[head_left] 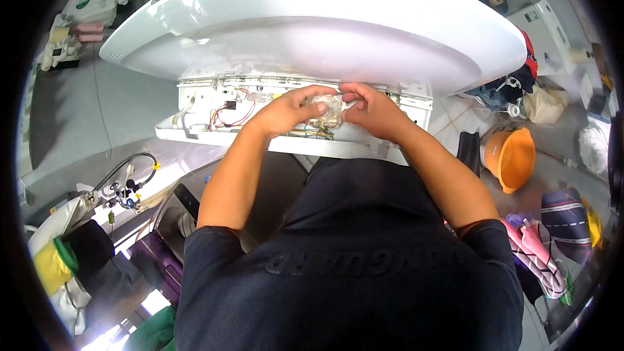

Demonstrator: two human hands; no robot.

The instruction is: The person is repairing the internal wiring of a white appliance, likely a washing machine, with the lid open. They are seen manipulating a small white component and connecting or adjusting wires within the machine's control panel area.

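Observation:
Between my hands is a rounded bundle in clear, shiny plastic (333, 112); what lies inside is too blurred to name. My left hand (281, 114) grips its left side, thumb on top and index finger along the far edge. At its right side my right hand (374, 112) has its fingers closed in a pinch on the plastic. Both are over a long white appliance panel (279, 143), opened up, with coloured wires (234, 116) running inside it on the left. More wires pass just below the bundle.
Beyond the panel a large glossy white curved cover (312, 0) stands tilted up. An orange tub (517, 160) is at the right, near piled clothes (504, 94). Hoses and fittings (130, 188) lie at the left, above a purple case (156, 263).

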